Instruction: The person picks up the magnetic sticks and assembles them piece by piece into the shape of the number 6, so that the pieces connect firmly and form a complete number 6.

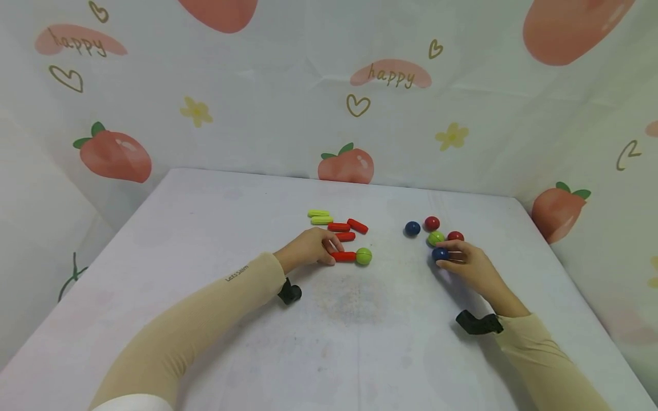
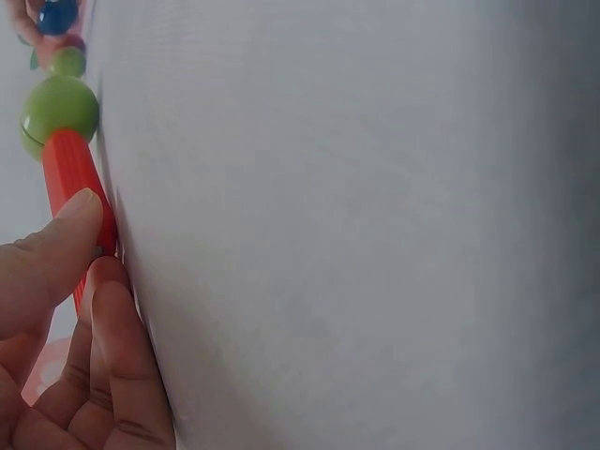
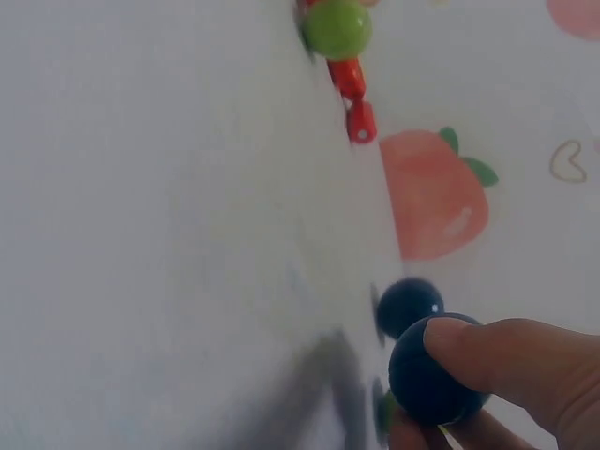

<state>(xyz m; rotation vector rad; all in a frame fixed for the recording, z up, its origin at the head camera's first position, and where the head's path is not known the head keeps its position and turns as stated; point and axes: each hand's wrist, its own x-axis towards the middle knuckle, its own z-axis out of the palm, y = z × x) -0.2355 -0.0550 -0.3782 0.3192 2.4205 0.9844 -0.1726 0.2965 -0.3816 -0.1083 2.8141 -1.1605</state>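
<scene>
Red stick [image 1: 345, 257] is pinched in left grip [image 1: 311, 249], blue ball [image 1: 439, 254] in right grip [image 1: 476, 272], a holding step seemingly needing steadiness next.

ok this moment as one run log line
left hand: pinches red stick | green ball: at stick's end | right hand: holds blue ball | nearby: another blue ball

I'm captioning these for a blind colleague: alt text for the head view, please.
A person's left hand grips a red stick with a green ball at its end; the right hand pinches a blue ball. More balls and sticks lie beyond on a white table.
</scene>
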